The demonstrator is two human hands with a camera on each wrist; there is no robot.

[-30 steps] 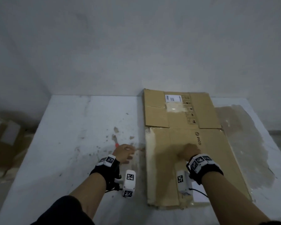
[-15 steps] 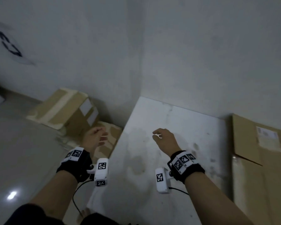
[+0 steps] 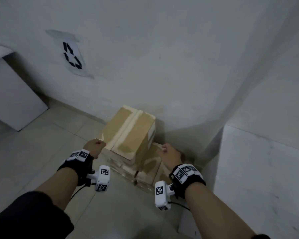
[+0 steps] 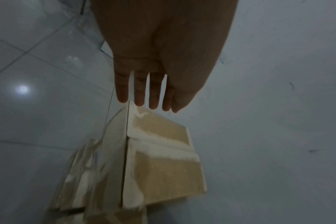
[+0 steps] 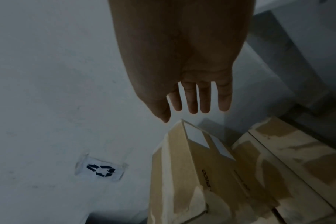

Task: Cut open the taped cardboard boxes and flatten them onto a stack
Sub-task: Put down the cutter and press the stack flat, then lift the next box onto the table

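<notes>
Item 1, taped box (image 3: pixel 129 133): brown cardboard, sealed along its top seam with pale tape, a white label on its right side. It sits on top of the lower boxes (image 3: pixel 150 169), a pile of further taped cardboard on the tiled floor (image 3: pixel 33 152), against the far wall and left of the white tabletop (image 3: pixel 266 169).

Item 2, left hand (image 3: pixel 94 148): held out at the near left corner of the taped box, close to it; contact cannot be told. The left wrist view shows its fingers (image 4: pixel 139 91) straight, slightly spread and holding nothing, their tips just above the box edge.

Item 3, right hand (image 3: pixel 169 155): held out at the right side of the taped box, over the lower boxes. The right wrist view shows its fingers (image 5: pixel 204 98) straight, apart and holding nothing.

Item 4, recycling sign (image 3: pixel 72 55): a pale sheet with dark arrows, fixed to the far wall, up and to the left of the boxes.

Item 5, white panel (image 3: pixel 12 95): stands at the far left on the floor.
</notes>
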